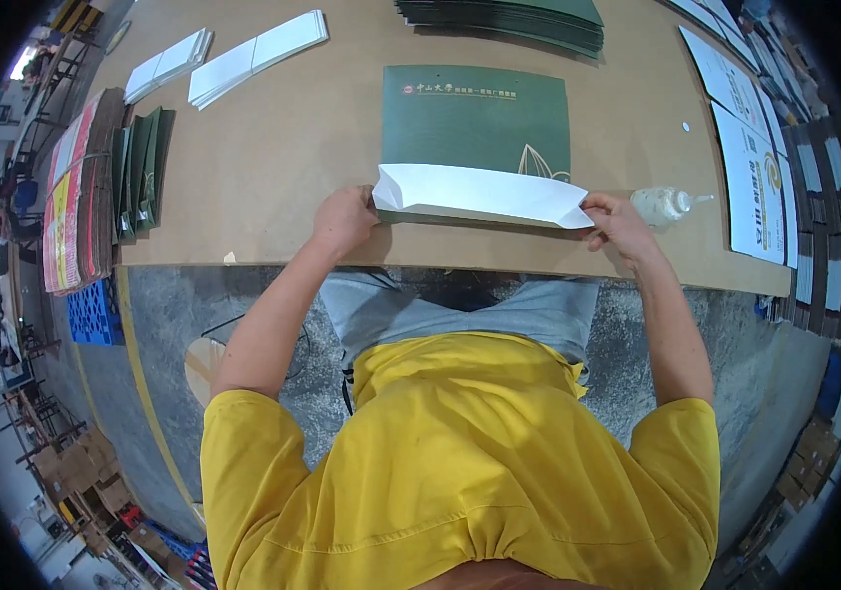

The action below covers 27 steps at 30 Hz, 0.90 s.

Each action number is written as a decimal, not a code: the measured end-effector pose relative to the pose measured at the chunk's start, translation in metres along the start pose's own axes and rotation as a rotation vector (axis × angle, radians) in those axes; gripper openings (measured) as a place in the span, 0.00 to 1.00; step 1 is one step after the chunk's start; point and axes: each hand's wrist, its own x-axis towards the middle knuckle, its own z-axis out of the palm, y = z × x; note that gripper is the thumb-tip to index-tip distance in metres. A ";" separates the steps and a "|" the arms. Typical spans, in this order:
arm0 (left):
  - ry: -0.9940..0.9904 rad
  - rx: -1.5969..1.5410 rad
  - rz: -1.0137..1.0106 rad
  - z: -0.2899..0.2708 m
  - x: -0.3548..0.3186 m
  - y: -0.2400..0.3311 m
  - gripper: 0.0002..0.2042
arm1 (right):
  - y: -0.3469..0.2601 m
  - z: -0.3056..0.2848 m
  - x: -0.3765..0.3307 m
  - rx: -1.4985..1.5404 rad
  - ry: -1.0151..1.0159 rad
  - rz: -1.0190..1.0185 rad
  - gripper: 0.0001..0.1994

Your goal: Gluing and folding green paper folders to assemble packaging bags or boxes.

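1. A long white folded paper strip was held at the near edge of a green printed folder, on a brown work table.
2. Its long axis was laid left to right across the view, roughly parallel to the near table edge, with the right end sitting slightly nearer to the person than the left.
3. Both ends were seen to be folded into angled corners; the left end was opened a little, so that a small pocket was shown.
4. The left end was gripped by the left hand, the fingers curled closed around the corner.
5. The right end was pinched by the right hand, thumb and fingertips closed on the tip.
6. The strip was laid over the lower margin of the green folder, whose leaf emblem was partly covered.
7. A small pale glue bottle was found lying on its side just beside the right hand, nozzle pointed to the right.
8. A stack of green folders was placed at the far edge, and white folded strips were spread at the far left.
9. Printed white sheets were fanned along the right side; upright green and coloured cards were stacked at the left end.
10. A grey speckled floor with a yellow line was seen beneath the table, and a blue crate and cardboard boxes were set at the left.
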 end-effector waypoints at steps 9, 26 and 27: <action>0.053 -0.025 0.058 0.014 0.003 -0.017 0.07 | -0.120 0.116 0.012 -0.549 -0.189 -0.863 0.09; -0.101 -0.821 0.109 -0.008 -0.021 -0.027 0.08 | -0.074 0.220 0.042 -1.233 -0.236 -1.180 0.06; -0.063 -0.837 0.094 -0.011 -0.029 -0.022 0.08 | -0.074 0.220 0.038 -1.271 -0.217 -1.148 0.06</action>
